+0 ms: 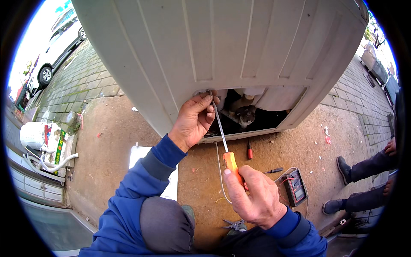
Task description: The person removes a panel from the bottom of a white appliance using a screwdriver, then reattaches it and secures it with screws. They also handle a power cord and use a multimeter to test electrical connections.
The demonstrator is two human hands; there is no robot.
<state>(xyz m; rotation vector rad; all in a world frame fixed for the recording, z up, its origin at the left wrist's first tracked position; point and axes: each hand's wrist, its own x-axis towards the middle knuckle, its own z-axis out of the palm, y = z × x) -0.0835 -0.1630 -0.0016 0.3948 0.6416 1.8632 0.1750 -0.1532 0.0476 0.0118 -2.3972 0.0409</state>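
My right hand point(259, 199) grips the orange and yellow handle of a screwdriver point(230, 162). Its long metal shaft runs up to the edge of the large pale ribbed cabinet point(214, 43), which looks like a washing machine. At the shaft's far end, the fingers of my left hand point(195, 118) are pinched round it, close against the cabinet's lower panel. They hide the tip and whatever it touches. Just right of that hand, a cut-out opening point(280, 121) in the panel shows a dark motor-like part point(245, 115) and pale plastic inside.
On the ground lie a red-handled tool point(249, 152), a dark screwdriver point(274, 170), a multimeter point(295, 187) with leads, and pliers point(234, 225). A white panel point(171, 184) lies by my left arm. Another person's legs point(364, 167) are at the right. A white car point(55, 53) stands far left.
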